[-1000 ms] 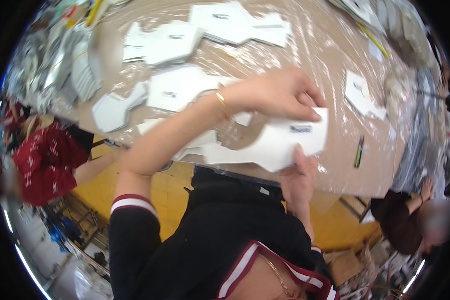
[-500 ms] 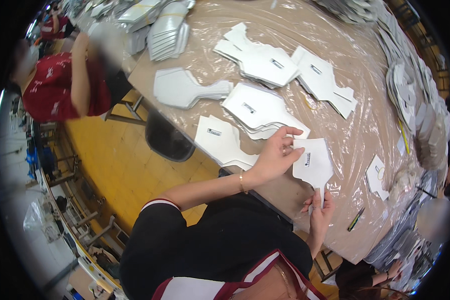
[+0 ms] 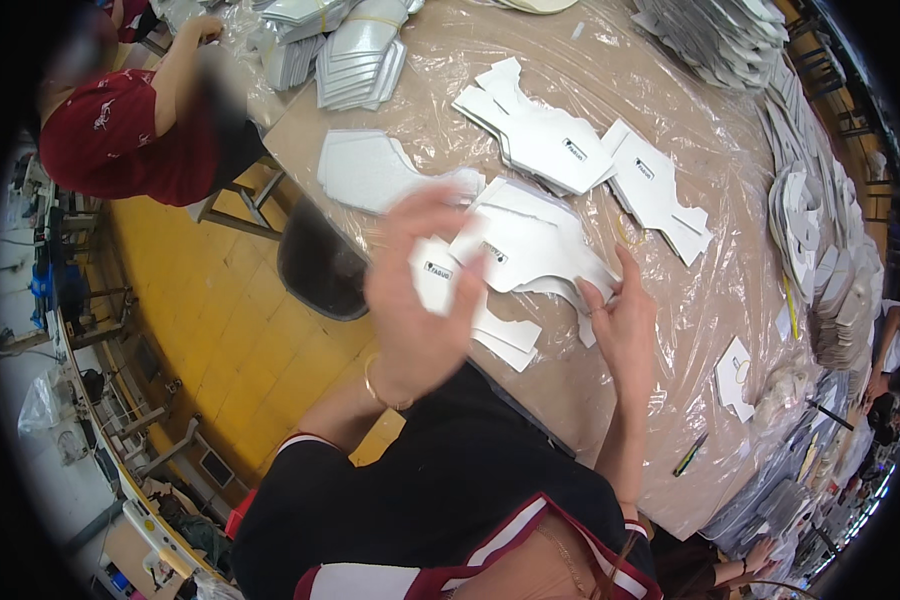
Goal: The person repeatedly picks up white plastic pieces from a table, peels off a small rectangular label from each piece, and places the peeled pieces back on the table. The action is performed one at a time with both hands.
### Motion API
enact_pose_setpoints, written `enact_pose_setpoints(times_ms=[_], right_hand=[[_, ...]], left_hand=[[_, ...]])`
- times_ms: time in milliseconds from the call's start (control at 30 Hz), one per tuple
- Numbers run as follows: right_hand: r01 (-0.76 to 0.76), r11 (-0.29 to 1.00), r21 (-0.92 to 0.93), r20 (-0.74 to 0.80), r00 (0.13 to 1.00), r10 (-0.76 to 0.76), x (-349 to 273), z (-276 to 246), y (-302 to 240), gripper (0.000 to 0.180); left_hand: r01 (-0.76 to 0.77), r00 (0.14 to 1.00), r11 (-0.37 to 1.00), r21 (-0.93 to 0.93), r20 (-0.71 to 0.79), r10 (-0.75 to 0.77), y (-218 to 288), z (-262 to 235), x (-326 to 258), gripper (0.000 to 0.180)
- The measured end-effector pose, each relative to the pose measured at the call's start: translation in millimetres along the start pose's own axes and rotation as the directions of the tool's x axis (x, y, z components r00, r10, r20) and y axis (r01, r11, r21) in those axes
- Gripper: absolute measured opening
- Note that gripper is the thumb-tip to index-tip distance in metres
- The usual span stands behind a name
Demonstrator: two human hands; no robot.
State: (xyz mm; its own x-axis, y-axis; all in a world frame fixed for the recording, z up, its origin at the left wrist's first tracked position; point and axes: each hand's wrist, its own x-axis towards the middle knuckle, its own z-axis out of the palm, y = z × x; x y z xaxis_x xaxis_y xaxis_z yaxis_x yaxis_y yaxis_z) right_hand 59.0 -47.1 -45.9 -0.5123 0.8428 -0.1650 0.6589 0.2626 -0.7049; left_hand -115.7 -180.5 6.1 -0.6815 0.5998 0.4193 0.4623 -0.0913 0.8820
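Over the near stack of white flat cut pieces point(image 3: 435, 275), my left hand point(image 3: 420, 285) is smeared by motion. Its thumb and fingers look spread apart, with nothing visibly gripped. At the narrow right end of the middle stack, my right hand point(image 3: 625, 315) has its thumb and fingers around the tip of a white paddle-shaped cut piece point(image 3: 530, 240). That piece lies on the stack, its broad end beside my left hand, and bears a small dark printed mark. Part of the near stack is hidden behind my left hand.
More white stacks lie beyond: a plain one point(image 3: 355, 170), a marked one point(image 3: 550, 145) and another point(image 3: 650, 180). Grey bundles point(image 3: 360, 60) stand far left, tall piles point(image 3: 715, 40) far right. A pen point(image 3: 688, 455) lies at right. A person in red point(image 3: 110, 140) works at left.
The white piece held up between both hands is now down on the middle stack. My left hand has swung left and blurred; my right hand has moved up to the stack's narrow end.
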Motion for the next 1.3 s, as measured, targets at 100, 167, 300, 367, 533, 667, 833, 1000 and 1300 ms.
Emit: enact_pose_setpoints(times_ms=[100,167,300,367,533,667,833,1000,1300], right_hand=[[-0.157,0.984,-0.088,-0.057,0.987,0.152,-24.2,-6.5,13.8,0.057],[-0.168,0.97,-0.175,-0.043,0.986,0.163,-39.2,-18.5,24.0,0.053],[-0.168,0.953,-0.253,-0.074,0.985,0.154,-50.5,-36.9,34.3,0.042],[-0.099,0.961,-0.258,-0.096,0.992,0.076,-45.8,-41.0,35.8,0.038],[0.032,0.971,-0.235,-0.095,0.994,-0.055,-9.4,-47.2,40.6,0.037],[0.153,0.939,-0.308,-0.171,0.962,-0.213,50.9,-39.8,46.6,0.05],[0.014,0.936,-0.352,-0.217,0.972,-0.095,107.5,-18.7,49.5,0.088],[-0.069,0.966,-0.248,-0.218,0.976,0.014,111.8,-16.5,53.2,0.103],[0.078,0.948,-0.309,-0.349,0.918,-0.189,97.5,-17.8,79.3,0.062]], left_hand=[[0.506,0.708,0.717,-0.48,0.705,-0.028,33.0,10.1,-6.4,0.024],[0.767,0.47,0.342,-0.543,0.838,0.277,51.3,37.7,-4.8,0.018],[0.967,0.246,-0.226,-0.119,0.674,0.696,113.7,90.7,-15.3,0.021],[0.939,0.237,-0.333,0.082,0.547,0.803,134.6,105.7,-20.4,0.022],[0.922,0.142,-0.281,0.266,0.442,0.886,148.7,127.0,-25.5,0.022],[0.905,0.082,-0.271,0.327,0.49,0.868,150.4,129.0,-19.5,0.021],[0.965,0.037,-0.169,0.201,0.532,0.846,151.2,137.0,-8.0,0.024],[0.582,0.186,0.648,-0.49,0.857,0.481,89.9,135.6,-20.6,0.026],[-0.413,0.563,0.797,0.441,0.811,-0.156,-68.1,73.4,-42.0,0.065]])
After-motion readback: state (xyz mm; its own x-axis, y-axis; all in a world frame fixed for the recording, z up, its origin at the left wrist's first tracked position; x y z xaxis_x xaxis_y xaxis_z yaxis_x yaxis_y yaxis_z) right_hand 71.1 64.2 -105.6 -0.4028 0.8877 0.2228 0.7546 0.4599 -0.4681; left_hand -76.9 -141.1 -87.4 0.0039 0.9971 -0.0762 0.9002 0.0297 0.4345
